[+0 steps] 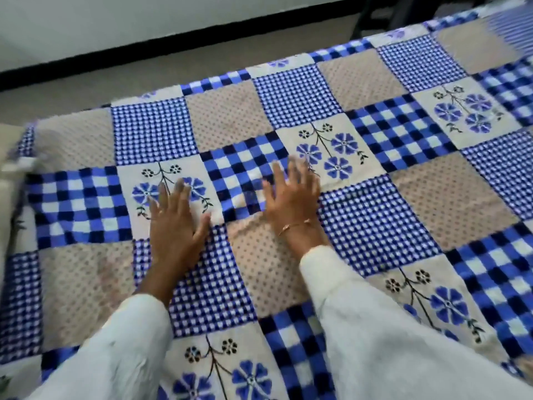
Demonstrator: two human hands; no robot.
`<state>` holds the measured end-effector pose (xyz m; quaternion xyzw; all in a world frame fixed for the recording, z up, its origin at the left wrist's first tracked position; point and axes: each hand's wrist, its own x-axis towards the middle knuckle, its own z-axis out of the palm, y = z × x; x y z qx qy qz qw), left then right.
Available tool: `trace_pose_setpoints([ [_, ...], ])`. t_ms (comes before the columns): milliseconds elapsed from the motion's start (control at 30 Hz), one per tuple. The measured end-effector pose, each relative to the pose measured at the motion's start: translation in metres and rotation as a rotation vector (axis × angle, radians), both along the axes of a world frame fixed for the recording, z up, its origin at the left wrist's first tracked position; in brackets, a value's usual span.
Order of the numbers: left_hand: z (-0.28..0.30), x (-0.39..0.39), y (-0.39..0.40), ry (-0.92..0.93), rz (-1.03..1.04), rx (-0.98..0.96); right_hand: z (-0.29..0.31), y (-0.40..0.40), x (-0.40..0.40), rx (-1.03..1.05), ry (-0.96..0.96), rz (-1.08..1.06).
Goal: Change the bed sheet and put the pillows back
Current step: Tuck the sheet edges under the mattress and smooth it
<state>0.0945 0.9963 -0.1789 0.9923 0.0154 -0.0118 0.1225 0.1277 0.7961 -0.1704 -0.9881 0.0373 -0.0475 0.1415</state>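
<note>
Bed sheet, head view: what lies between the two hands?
Only a bare stretch of the bed sheet, its blue checked patch, separates the left hand and right hand; both lie flat on it in the head view.

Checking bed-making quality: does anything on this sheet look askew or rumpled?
A small ridge rises in the patchwork sheet between the flat left hand and right hand. Elsewhere it lies smooth.
</note>
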Motion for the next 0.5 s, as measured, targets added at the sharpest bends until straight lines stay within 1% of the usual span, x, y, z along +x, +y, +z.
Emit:
trace_pose_setpoints([
  [33, -0.004, 0.017, 0.011, 0.010, -0.010, 0.030, -0.001, -0.005, 0.015, -0.018, 0.142, -0.034],
  [67, -0.009, 0.029, 0.028, 0.018, 0.035, 0.071, -0.004, -0.004, 0.030, -0.054, 0.234, -0.028],
  [100, -0.013, 0.034, 0.046, 0.021, 0.107, 0.110, -0.007, 0.003, 0.038, -0.102, 0.271, 0.007],
  [167, -0.016, 0.033, 0.075, 0.032, 0.234, 0.133, -0.012, 0.036, 0.049, -0.143, 0.233, 0.170],
  [233, -0.017, 0.032, 0.078, 0.020, 0.299, 0.110, -0.011, 0.084, 0.053, -0.131, 0.181, 0.399],
  [300, -0.020, 0.029, 0.070, -0.028, 0.336, 0.116, -0.007, 0.124, 0.050, -0.109, 0.186, 0.638],
  [333, -0.022, 0.029, 0.068, -0.045, 0.336, 0.127, -0.007, 0.137, 0.055, -0.090, 0.205, 0.730],
  [367, -0.023, 0.028, 0.064, -0.059, 0.336, 0.135, -0.007, 0.142, 0.063, -0.052, 0.200, 0.772],
  [400, -0.026, 0.028, 0.066, -0.067, 0.340, 0.144, -0.009, 0.146, 0.075, 0.001, 0.111, 0.726],
  [433, -0.028, 0.027, 0.067, -0.077, 0.348, 0.145, -0.011, 0.148, 0.089, 0.055, -0.018, 0.563],
  [467, -0.030, 0.027, 0.067, -0.090, 0.352, 0.137, -0.011, 0.143, 0.104, 0.074, -0.095, 0.320],
  [500, -0.031, 0.027, 0.068, -0.101, 0.353, 0.132, -0.012, 0.137, 0.121, 0.094, -0.131, 0.080],
])
